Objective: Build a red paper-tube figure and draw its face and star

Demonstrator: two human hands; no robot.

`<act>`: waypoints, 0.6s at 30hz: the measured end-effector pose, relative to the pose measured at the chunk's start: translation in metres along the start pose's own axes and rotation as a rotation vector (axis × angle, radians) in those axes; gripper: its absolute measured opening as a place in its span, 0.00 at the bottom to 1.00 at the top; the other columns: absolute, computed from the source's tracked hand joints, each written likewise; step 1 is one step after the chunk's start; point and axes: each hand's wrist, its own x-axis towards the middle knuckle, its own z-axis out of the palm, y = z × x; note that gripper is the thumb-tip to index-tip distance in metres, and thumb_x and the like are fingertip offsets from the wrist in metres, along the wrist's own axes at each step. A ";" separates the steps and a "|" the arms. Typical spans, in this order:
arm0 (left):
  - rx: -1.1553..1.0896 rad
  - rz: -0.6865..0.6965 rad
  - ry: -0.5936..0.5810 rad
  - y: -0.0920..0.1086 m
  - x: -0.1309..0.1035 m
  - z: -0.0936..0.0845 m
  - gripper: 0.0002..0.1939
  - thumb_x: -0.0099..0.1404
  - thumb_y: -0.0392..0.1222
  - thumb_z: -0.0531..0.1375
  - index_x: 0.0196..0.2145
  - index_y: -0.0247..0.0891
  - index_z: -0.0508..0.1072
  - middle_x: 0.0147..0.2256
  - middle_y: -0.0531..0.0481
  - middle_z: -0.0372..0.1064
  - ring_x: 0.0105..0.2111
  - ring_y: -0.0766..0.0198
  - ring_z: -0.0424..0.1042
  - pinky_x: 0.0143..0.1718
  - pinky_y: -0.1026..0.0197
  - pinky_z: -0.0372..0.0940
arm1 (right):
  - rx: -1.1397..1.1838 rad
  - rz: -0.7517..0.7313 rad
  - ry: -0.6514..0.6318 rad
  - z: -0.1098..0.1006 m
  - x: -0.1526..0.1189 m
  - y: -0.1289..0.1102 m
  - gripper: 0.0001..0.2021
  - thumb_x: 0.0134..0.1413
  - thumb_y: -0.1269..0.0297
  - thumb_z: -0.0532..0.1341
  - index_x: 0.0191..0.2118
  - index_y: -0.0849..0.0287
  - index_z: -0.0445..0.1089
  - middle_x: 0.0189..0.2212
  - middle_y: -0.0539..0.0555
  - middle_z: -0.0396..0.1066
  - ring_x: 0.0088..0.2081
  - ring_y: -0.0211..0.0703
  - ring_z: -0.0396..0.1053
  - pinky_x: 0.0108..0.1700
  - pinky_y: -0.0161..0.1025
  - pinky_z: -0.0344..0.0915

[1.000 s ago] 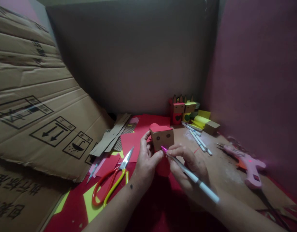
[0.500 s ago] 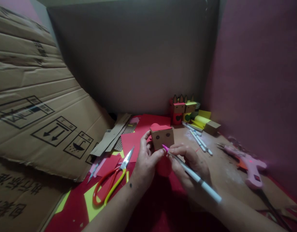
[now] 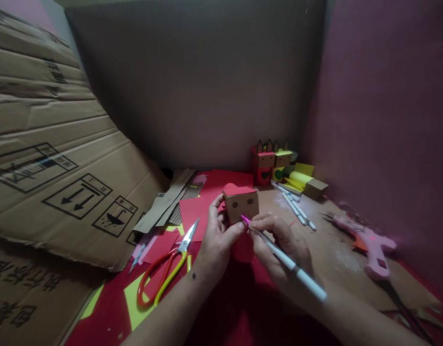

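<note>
Near the desk's middle, the left hand [image 3: 219, 240] clamps the small cardboard box figure [image 3: 240, 204], steadying its face. The right hand [image 3: 279, 247] pinches a pink-tipped pen [image 3: 279, 254], tip at the box's lower edge. Scissors [image 3: 164, 271] lie left.

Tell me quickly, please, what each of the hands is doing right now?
Left hand: closed on the small cardboard box figure.
Right hand: closed on a white pen, its pink tip at the figure's front.
</note>
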 end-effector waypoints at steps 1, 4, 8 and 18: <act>0.001 0.000 0.000 0.000 0.000 0.000 0.40 0.59 0.35 0.66 0.64 0.45 0.52 0.47 0.43 0.73 0.50 0.52 0.72 0.54 0.47 0.64 | -0.010 0.000 0.000 0.000 0.000 0.000 0.12 0.59 0.78 0.57 0.42 0.52 0.65 0.36 0.47 0.69 0.36 0.33 0.70 0.39 0.30 0.69; 0.011 0.008 -0.007 0.000 0.001 0.000 0.40 0.60 0.35 0.65 0.65 0.45 0.51 0.47 0.44 0.73 0.49 0.52 0.72 0.53 0.48 0.64 | -0.029 -0.007 -0.012 -0.001 0.000 -0.001 0.11 0.59 0.77 0.57 0.42 0.53 0.65 0.37 0.48 0.70 0.36 0.34 0.71 0.38 0.31 0.70; 0.019 0.014 -0.011 0.000 0.000 0.001 0.40 0.60 0.35 0.65 0.65 0.45 0.51 0.47 0.44 0.73 0.50 0.52 0.72 0.53 0.49 0.64 | -0.021 0.016 -0.010 0.000 0.001 -0.003 0.10 0.59 0.76 0.57 0.42 0.53 0.66 0.37 0.49 0.72 0.37 0.37 0.73 0.39 0.34 0.71; 0.006 0.017 -0.009 0.002 -0.002 0.002 0.39 0.60 0.37 0.66 0.64 0.46 0.52 0.47 0.44 0.73 0.50 0.52 0.72 0.54 0.49 0.64 | 0.071 0.028 0.010 0.001 0.002 -0.005 0.12 0.61 0.76 0.57 0.44 0.51 0.67 0.38 0.50 0.72 0.40 0.39 0.74 0.41 0.36 0.73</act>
